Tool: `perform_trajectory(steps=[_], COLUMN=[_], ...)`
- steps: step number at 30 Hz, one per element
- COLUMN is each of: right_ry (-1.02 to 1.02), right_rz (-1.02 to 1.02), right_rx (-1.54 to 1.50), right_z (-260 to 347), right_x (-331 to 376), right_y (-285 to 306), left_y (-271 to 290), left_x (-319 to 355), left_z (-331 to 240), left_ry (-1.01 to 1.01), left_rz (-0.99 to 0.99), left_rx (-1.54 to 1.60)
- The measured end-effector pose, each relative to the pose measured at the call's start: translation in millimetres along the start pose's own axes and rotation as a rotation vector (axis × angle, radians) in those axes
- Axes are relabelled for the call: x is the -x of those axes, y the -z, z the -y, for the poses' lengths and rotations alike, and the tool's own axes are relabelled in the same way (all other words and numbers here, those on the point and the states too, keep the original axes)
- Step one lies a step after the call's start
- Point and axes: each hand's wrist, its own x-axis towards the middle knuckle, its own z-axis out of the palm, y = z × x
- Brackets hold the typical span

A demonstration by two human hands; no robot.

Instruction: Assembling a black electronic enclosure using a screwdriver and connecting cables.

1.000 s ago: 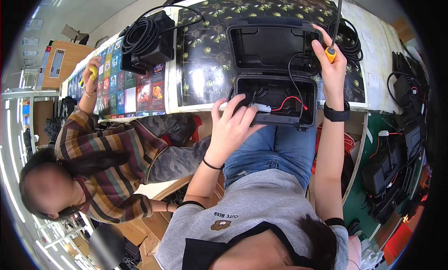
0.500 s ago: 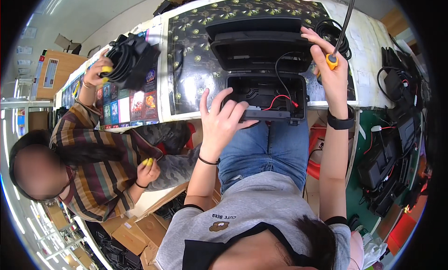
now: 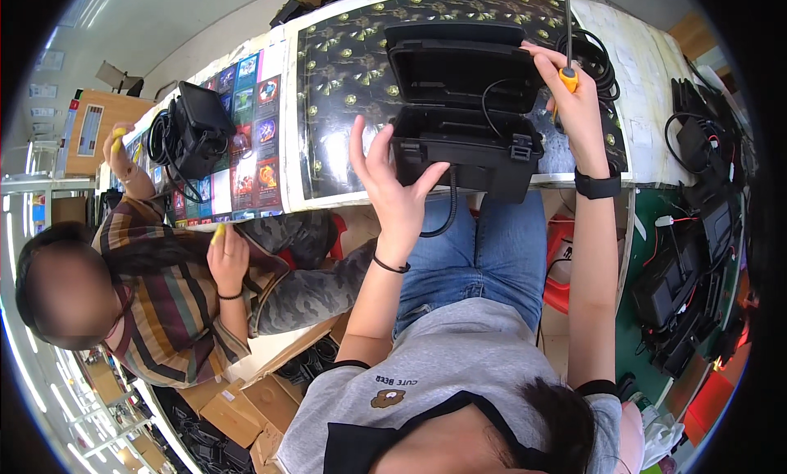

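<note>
A black plastic box with its lid raised stands at the table's near edge. A thin black cable runs inside it, and a coiled cord hangs from its front. My left hand rests open against the box's left front corner, fingers spread and thumb across the front wall. My right hand is closed round a screwdriver with a yellow handle, its shaft pointing up and away. The right fingertips are at the lid's right edge.
At left a co-worker with yellow finger covers sits by another black box and coiled cable. A black cable coil lies beyond my right hand. Several black units with wires are on the green surface at right.
The box has tipped so its front wall now shows, hiding the red connector inside. My left hand has shifted slightly right. The co-worker has put down the other box and cable.
</note>
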Motion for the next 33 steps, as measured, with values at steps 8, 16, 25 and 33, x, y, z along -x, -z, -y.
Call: perform_trajectory(steps=[8,16,25,33], right_ry=[0.059,0.401,0.237,0.234], right_rz=[-0.012,-0.003,-0.016,0.043], right_rx=[-0.151,-0.075,-0.327,-0.284], right_z=[9.1,10.9,16.6,12.8], right_x=[23.7,61.8,71.7,72.1], right_y=[-1.1,3.0,-9.8,3.3], left_y=[-0.4,14.5,-9.7,-6.5], left_x=[32.4,63.4,62.6,61.9], left_z=[24.9,7.2,-35.0,-4.5], left_ry=[-0.094,-0.485,-0.622,-0.826], left_rz=[-0.046,-0.122,0.167,0.142], left_rx=[0.206,-0.536,-0.304,-0.31])
